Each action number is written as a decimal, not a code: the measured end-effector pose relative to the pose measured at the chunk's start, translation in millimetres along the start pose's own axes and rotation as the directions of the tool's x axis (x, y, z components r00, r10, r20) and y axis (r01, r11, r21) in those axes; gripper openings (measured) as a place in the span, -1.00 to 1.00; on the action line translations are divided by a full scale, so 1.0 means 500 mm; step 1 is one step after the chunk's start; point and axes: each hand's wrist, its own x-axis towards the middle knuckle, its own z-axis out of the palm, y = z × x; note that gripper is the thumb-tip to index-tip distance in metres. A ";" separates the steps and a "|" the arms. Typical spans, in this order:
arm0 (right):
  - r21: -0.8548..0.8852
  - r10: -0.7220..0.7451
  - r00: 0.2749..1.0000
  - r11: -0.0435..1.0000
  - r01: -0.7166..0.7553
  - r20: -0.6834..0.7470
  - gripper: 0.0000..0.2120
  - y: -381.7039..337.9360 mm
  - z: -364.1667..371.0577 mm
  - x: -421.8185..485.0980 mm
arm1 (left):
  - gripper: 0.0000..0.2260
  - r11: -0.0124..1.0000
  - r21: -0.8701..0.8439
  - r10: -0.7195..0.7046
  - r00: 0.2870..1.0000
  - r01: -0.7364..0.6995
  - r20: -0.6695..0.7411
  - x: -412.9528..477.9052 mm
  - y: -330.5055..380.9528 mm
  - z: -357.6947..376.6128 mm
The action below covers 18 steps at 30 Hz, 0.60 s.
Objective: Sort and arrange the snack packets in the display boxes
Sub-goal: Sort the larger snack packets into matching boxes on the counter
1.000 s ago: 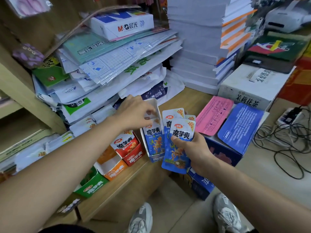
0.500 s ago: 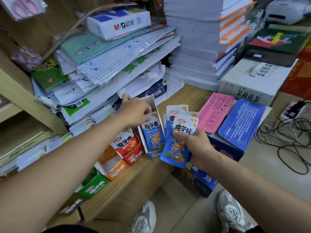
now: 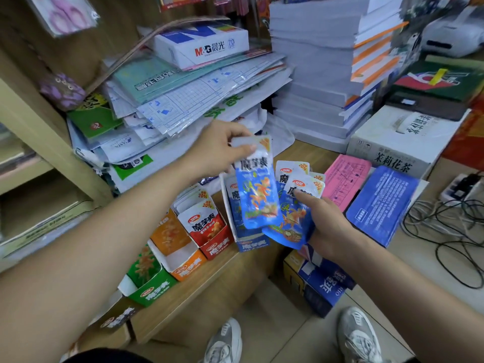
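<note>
Nearest the camera, two grey shoes (image 3: 225,341) stand on the floor below the table (image 3: 199,292) edge. Along that edge runs a row of display boxes: a green box (image 3: 150,286), an orange box (image 3: 183,263), a red box (image 3: 212,239) with a red packet (image 3: 203,222) upright in it, and a blue box (image 3: 251,242) with a blue packet standing inside.

Just right of the blue box, the right hand (image 3: 327,226) has its grip closed around a fan of blue packets (image 3: 296,221), thumb pressed across the front one, the others spread behind it.

Left of and above that grip, the left hand (image 3: 222,150) pinches the top edge of a single blue packet (image 3: 258,187) between thumb and fingers; the packet hangs down over the blue box opening, its lower corner overlapping the fan.

Beyond the right grip lie a pink pad (image 3: 345,176) and a blue pad (image 3: 382,203), with a white carton (image 3: 398,142) behind. Farther back, behind the left grip, sits a heap of plastic-wrapped stationery (image 3: 183,100) and a tall stack of paper (image 3: 314,69)
</note>
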 end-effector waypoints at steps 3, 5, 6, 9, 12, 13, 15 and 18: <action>-0.026 0.074 0.986 0.997 -0.071 0.147 -0.43 -0.011 0.007 -0.016 | -0.96 0.998 0.035 -0.058 0.997 0.056 0.060 0.002 -0.006 0.059; -0.101 -0.020 0.986 0.994 0.037 0.164 -0.46 -0.010 0.010 -0.020 | -0.93 0.992 -0.013 -0.122 0.991 0.123 0.056 0.006 -0.005 0.084; -0.140 -0.056 0.989 0.987 0.075 0.136 -0.49 -0.007 0.010 -0.021 | -0.92 0.984 -0.088 -0.150 0.987 0.154 0.060 0.008 -0.004 0.088; -0.185 -0.091 0.995 0.978 0.097 0.040 -0.58 0.002 0.002 -0.017 | -0.88 0.981 -0.140 -0.141 0.989 0.135 -0.036 0.010 -0.020 0.071; -0.218 -0.134 0.991 0.967 0.130 -0.002 -0.63 0.015 -0.001 -0.018 | -0.83 0.888 0.451 -0.030 0.989 0.092 -0.145 -0.012 -0.066 0.031; -0.218 -0.147 0.989 0.966 0.140 -0.020 -0.65 0.021 0.000 -0.017 | -0.79 0.802 0.590 -0.043 0.994 0.097 -0.105 -0.023 -0.082 0.026; -0.234 -0.169 0.985 0.960 0.153 -0.046 -0.67 0.036 0.001 -0.011 | -0.70 0.700 0.708 -0.134 0.991 0.099 -0.006 -0.038 -0.109 0.036; -0.280 -0.185 0.980 0.947 0.158 -0.072 -0.64 0.055 0.004 -0.004 | -0.67 0.708 0.706 -0.132 0.985 0.017 0.108 -0.031 -0.128 0.059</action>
